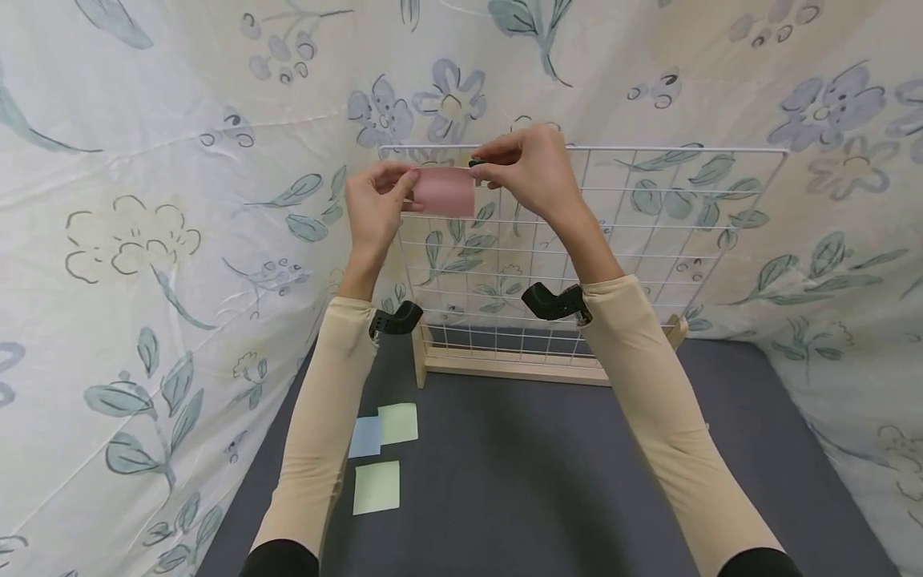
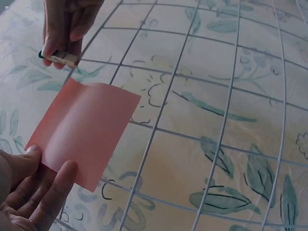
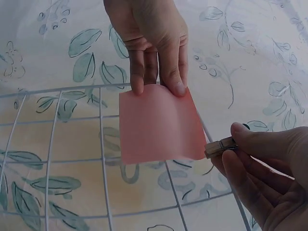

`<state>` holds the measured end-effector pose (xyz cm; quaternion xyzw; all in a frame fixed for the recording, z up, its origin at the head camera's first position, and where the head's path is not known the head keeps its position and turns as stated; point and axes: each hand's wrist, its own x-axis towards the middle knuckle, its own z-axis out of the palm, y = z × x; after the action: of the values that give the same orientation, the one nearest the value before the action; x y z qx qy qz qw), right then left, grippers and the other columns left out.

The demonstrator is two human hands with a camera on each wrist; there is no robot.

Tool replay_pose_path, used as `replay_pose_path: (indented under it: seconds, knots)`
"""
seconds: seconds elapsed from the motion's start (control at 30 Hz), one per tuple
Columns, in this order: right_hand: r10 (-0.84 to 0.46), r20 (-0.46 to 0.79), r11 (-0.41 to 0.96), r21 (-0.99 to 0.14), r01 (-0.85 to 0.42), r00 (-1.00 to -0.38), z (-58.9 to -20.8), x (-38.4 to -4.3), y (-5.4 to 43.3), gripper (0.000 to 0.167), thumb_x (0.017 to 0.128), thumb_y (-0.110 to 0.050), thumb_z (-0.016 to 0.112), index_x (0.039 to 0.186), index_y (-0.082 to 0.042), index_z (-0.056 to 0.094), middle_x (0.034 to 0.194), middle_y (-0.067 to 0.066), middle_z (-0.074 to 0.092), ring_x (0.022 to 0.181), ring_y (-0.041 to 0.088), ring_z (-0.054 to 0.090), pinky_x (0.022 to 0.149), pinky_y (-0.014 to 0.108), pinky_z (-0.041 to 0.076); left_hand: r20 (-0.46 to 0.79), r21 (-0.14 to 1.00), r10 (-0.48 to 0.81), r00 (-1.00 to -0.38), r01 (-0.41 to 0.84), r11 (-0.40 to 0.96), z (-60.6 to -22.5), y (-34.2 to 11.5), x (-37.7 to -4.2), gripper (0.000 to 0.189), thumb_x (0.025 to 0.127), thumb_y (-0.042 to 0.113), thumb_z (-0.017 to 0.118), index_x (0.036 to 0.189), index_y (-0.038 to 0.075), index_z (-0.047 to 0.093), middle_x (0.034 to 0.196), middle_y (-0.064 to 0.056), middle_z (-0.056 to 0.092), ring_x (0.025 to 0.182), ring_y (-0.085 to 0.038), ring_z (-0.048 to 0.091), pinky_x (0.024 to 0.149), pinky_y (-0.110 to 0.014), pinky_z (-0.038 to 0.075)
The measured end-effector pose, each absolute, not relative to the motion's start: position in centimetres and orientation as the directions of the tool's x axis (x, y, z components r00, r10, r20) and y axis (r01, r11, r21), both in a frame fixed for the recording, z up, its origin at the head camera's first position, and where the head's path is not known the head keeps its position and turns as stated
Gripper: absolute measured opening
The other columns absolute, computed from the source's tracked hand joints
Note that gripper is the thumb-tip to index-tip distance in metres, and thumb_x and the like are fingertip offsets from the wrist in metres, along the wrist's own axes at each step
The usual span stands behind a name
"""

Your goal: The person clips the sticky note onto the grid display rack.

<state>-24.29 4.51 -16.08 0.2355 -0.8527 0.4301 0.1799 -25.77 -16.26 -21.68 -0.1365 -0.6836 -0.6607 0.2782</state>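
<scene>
The left hand (image 1: 378, 196) has its thumb and fingers closed on the left edge of a pink note (image 1: 447, 192), which bows slightly along its length. The right hand (image 1: 534, 168) pinches a wooden clip (image 3: 221, 147) between thumb and fingertips, its tip just beside the note's upper right corner; whether the clip's own mouth is spread I cannot tell. The note is up in front of the white wire grid (image 1: 649, 149), near the grid's upper left corner. The grid stands upright in a wooden base (image 1: 505, 369) near the far edge of the dark table (image 1: 505, 481). Toward the table's left edge, a blue note (image 1: 365, 437) adjoins a green note (image 1: 400, 423), with a second green note (image 1: 376, 487) nearer the front edge. Behind hangs a floral cloth (image 1: 757, 80).
</scene>
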Motion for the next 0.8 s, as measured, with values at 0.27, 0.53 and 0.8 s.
replay_pose_path:
  seconds: [0.27, 0.53, 0.8]
  knots:
    - [-0.247, 0.504, 0.505, -0.661, -0.554, -0.827, -14.7, -25.0, 3.0, 0.023, 0.088, -0.015, 0.075, 0.107, -0.002, 0.076, 0.102, 0.012, 0.074, 0.077, 0.015, 0.072, 0.069, 0.020, 0.059, 0.563, 0.823, -0.212, -0.799, 0.565, 0.055, -21.3, -16.8, -26.2, 0.015, 0.089, 0.002, 0.070, 0.097, -0.010, 0.071, 0.087, -0.017, 0.071, 0.062, -0.016, 0.067, 0.057, -0.026, 0.062]
    - [-0.228, 0.494, 0.475, -0.696, -0.539, -0.839, -13.5, -25.6, 1.8, 0.021, 0.088, -0.011, 0.074, 0.106, 0.000, 0.075, 0.101, 0.014, 0.074, 0.075, 0.013, 0.071, 0.072, 0.021, 0.061, 0.569, 0.819, -0.198, -0.798, 0.572, 0.045, -21.1, -16.5, -26.8, 0.017, 0.090, 0.004, 0.069, 0.098, -0.011, 0.071, 0.086, -0.016, 0.071, 0.063, -0.016, 0.067, 0.057, -0.027, 0.062]
    - [-0.195, 0.480, 0.474, -0.717, -0.511, -0.855, -12.5, -26.7, 0.7, 0.022, 0.088, -0.012, 0.074, 0.107, -0.001, 0.075, 0.103, 0.013, 0.073, 0.071, 0.012, 0.070, 0.071, 0.020, 0.061, 0.527, 0.842, -0.211, -0.823, 0.540, -0.004, -20.6, -16.7, -27.3, 0.017, 0.090, 0.006, 0.070, 0.098, -0.010, 0.071, 0.084, -0.013, 0.071, 0.064, -0.017, 0.067, 0.057, -0.027, 0.062]
